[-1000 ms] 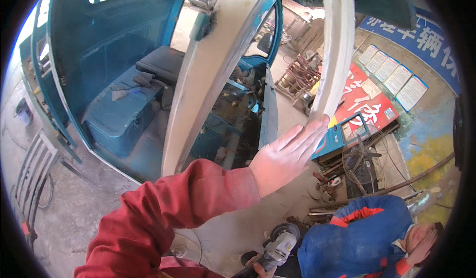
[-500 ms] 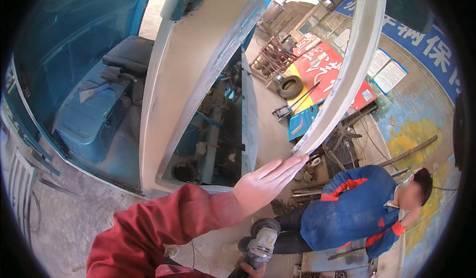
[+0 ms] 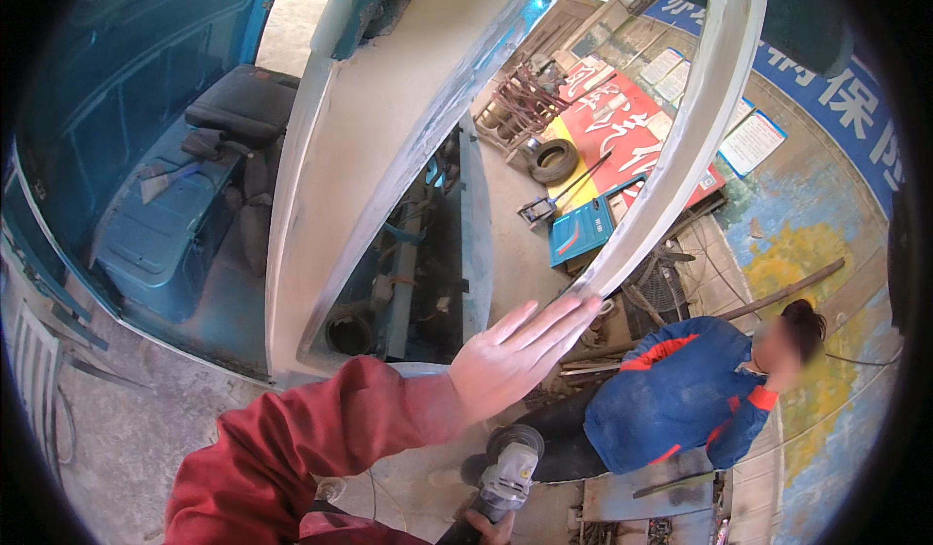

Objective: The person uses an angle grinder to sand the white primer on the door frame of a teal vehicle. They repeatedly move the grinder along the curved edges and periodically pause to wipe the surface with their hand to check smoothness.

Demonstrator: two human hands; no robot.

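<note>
From the lower left my red-sleeved left arm reaches across, and my left hand (image 3: 520, 358) lies with its fingers stretched out. Its fingertips touch the lower part of a curved, pale window frame (image 3: 671, 195) on a vehicle body. Low in the middle, my right hand (image 3: 492, 526) is wrapped round the dark body of an angle grinder (image 3: 507, 477). The grinder's grey head and round disc point upward, below my left hand and apart from the frame. Much of the right hand is cut off by the lower edge. A wide, beige pillar (image 3: 360, 107) stands left of the window opening.
A person in a blue and red jacket (image 3: 671, 389) stands at the right, close beyond the grinder. Inside the blue cab is a dark seat cushion (image 3: 243, 103). Farther back are a tyre (image 3: 553, 161), a floor jack (image 3: 536, 212) and a red signboard (image 3: 622, 117). A cable (image 3: 379, 496) trails below.
The whole view has shifted slightly. My left hand stays at the frame, its upper fingers now a little more spread. The grinder remains in my right hand.
</note>
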